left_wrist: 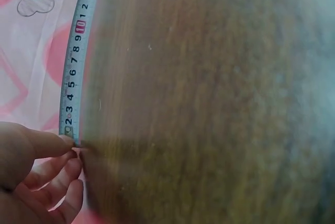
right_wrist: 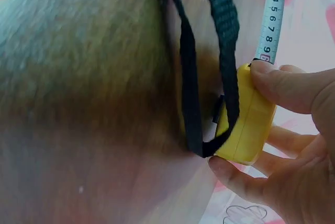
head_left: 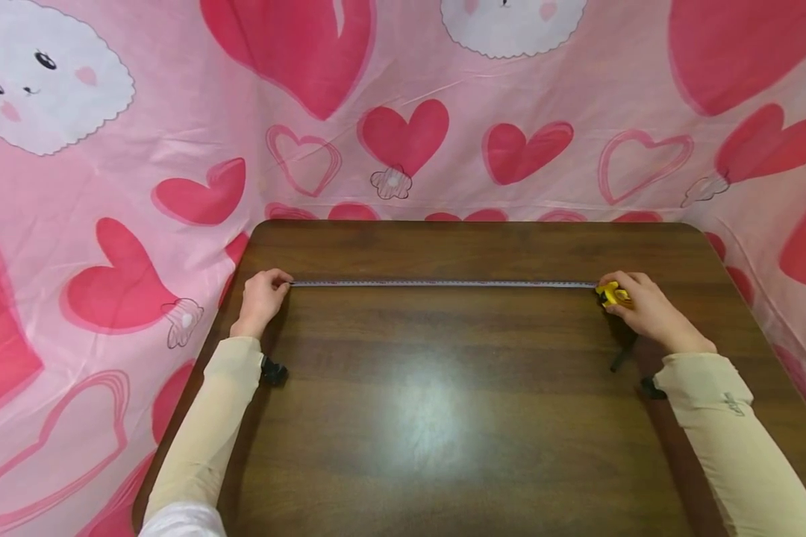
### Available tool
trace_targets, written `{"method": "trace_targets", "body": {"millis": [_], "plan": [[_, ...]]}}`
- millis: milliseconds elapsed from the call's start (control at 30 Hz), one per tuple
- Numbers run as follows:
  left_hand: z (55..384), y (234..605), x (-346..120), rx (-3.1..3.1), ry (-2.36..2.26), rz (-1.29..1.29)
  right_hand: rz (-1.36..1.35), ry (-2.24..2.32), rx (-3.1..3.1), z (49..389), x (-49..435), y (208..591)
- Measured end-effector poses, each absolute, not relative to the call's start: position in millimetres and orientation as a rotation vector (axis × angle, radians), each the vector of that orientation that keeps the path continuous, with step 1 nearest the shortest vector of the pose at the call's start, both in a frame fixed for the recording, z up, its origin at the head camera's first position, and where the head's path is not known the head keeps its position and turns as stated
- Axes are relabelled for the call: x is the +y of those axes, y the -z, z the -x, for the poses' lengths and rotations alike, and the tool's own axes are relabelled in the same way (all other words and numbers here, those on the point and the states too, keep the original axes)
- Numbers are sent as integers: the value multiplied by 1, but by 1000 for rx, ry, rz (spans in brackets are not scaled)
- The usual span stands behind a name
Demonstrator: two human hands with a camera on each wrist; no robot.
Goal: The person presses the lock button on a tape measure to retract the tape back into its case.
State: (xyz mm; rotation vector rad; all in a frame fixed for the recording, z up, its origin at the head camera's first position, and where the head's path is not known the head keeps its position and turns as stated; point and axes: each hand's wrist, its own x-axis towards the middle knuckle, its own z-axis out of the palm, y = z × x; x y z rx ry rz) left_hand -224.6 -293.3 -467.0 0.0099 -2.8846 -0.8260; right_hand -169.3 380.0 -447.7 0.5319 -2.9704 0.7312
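A tape measure stretches straight across the far part of the table, its pale blade point(head_left: 436, 283) drawn out between both hands. At the left, my left hand point(head_left: 260, 298) pinches the blade's end between thumb and fingers; in the left wrist view the printed numbers point(left_wrist: 73, 72) run upward from the thumb. My right hand point(head_left: 648, 309) grips the yellow tape case point(right_wrist: 246, 116), thumb on top by the blade's mouth and fingers around the other side. From the case hangs a black wrist strap point(right_wrist: 191, 88), looping down in the right wrist view.
The brown wooden table point(head_left: 430, 462) has rounded far corners. Pink cloth point(head_left: 524, 89) printed with hearts hangs behind it and along its sides. A black strap piece point(head_left: 274, 371) sticks out at the left cuff, another point(head_left: 653, 388) at the right.
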Motion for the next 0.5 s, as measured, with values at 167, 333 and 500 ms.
{"method": "trace_targets", "body": {"millis": [167, 333, 500], "plan": [[222, 462, -293, -2891, 832, 5, -567, -757, -2918, 166, 384, 445], [219, 457, -293, -2884, 830, 33, -648, -731, -2847, 163, 387, 439], [218, 452, -294, -2883, 809, 62, -703, -702, -2811, 158, 390, 432]]}}
